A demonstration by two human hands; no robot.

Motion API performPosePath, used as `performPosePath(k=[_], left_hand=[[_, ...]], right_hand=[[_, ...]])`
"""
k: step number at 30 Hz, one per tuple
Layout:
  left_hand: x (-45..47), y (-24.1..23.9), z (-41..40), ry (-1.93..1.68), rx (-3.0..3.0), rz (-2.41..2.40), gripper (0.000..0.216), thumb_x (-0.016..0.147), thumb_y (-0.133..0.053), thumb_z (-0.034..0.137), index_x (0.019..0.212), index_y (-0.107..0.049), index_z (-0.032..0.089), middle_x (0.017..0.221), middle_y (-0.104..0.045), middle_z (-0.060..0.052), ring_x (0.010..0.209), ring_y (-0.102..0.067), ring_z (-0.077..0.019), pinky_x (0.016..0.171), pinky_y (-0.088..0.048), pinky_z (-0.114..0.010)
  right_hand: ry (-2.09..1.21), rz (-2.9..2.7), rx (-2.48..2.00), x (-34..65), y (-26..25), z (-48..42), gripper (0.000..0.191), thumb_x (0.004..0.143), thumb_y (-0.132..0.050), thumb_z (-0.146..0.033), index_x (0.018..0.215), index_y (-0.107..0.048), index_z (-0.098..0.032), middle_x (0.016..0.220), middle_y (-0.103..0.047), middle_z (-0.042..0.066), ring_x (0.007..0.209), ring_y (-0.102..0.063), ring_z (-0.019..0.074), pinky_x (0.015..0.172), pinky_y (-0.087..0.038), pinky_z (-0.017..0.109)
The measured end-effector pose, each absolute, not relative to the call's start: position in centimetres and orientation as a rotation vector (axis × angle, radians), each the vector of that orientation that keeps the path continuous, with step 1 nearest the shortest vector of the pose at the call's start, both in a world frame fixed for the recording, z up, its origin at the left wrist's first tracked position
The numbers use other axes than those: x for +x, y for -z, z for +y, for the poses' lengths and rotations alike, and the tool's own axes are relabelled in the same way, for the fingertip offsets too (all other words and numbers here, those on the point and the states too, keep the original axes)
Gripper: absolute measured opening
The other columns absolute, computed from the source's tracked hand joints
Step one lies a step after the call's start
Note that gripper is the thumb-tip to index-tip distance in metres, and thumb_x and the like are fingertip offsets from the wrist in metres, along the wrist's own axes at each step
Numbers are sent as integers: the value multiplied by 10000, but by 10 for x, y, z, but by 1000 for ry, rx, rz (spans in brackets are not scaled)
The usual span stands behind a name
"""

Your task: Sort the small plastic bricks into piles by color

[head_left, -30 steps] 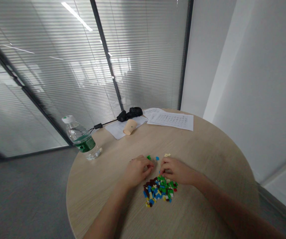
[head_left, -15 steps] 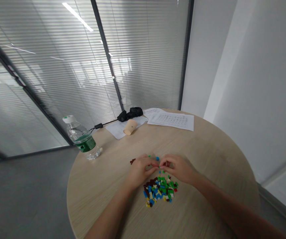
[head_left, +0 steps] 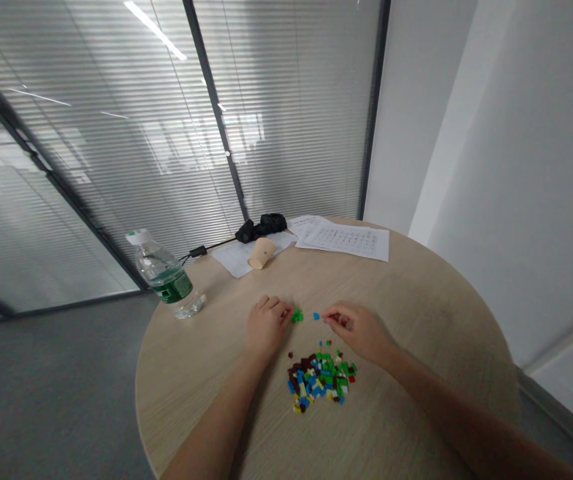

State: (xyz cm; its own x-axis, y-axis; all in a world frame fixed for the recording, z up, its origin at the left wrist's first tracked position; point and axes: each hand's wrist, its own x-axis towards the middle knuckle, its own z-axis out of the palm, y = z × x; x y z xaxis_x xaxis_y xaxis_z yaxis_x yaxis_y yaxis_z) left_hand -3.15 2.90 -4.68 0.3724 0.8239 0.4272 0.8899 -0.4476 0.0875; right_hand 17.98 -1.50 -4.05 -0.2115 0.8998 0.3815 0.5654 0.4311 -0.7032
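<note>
The left hand (head_left: 267, 327) curls half-open at the green blocks (head_left: 297, 316); the right hand (head_left: 323, 316) pinches nearly closed beside a blue block (head_left: 316, 317), probably suiting tiny pieces; whether either grips one, I cannot tell; the mixed pile (head_left: 320, 377) sits nearer on the tabletop (head_left: 196, 360), presumably for easy reach.

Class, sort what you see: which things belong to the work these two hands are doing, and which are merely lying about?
Part of the work:
- left hand, fingertips beside the green pieces
- right hand, fingertips near the blue piece
- mixed pile of small coloured pieces

Lying about:
- bottle with green label
- beige cup
- printed sheets
- black bundle
</note>
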Motion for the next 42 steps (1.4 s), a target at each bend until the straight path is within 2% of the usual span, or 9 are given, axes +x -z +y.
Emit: performPosePath(k=[15, 22, 26, 32, 42], left_hand=[[-27, 46, 27, 572, -2505, -1563, 123, 845, -578, 238, 815, -687, 189, 837, -637, -48, 831, -517, -186, 719, -401, -297], [-32, 33, 22, 633, -2645, -1549, 152, 850, -545, 238, 809, -678, 177, 829, -638, -55, 841, -525, -191, 730, -409, -291], [-42, 17, 14, 496, -2949, -1438, 122, 805, -547, 186, 791, -666, 206, 762, -633, -9, 796, -546, -162, 694, -401, -247], [-47, 4, 6, 281, -2970, -1554, 131, 736, -564, 162, 779, -677, 211, 748, -630, -10, 717, -560, -150, 639, -392, -231], [-45, 28, 20, 369, -2860, -1379, 145, 813, -541, 176, 773, -679, 197, 793, -649, -39, 819, -528, -177, 742, -402, -280]], right_hand=[[-500, -1949, -1224, 182, 48, -11, 146, 820, -537, -200, 864, -676, -188, 801, -675, 28, 669, -581, 129, 610, -455, 231], [-547, -2018, -1210, 183, 48, -12, 156, 804, -532, -151, 863, -672, -186, 811, -663, 27, 676, -576, 123, 613, -448, 222], [-569, -2120, -1179, 186, 51, -11, 181, 772, -549, -107, 863, -686, -182, 808, -646, 28, 657, -569, 118, 617, -438, 222], [-560, -2234, -1186, 188, 53, -11, 157, 732, -589, -92, 808, -698, -174, 820, -649, 41, 701, -583, 132, 648, -447, 229], [-520, -2271, -1159, 186, 51, -11, 142, 773, -576, -112, 803, -700, -176, 835, -663, 50, 767, -589, 150, 701, -445, 252]])
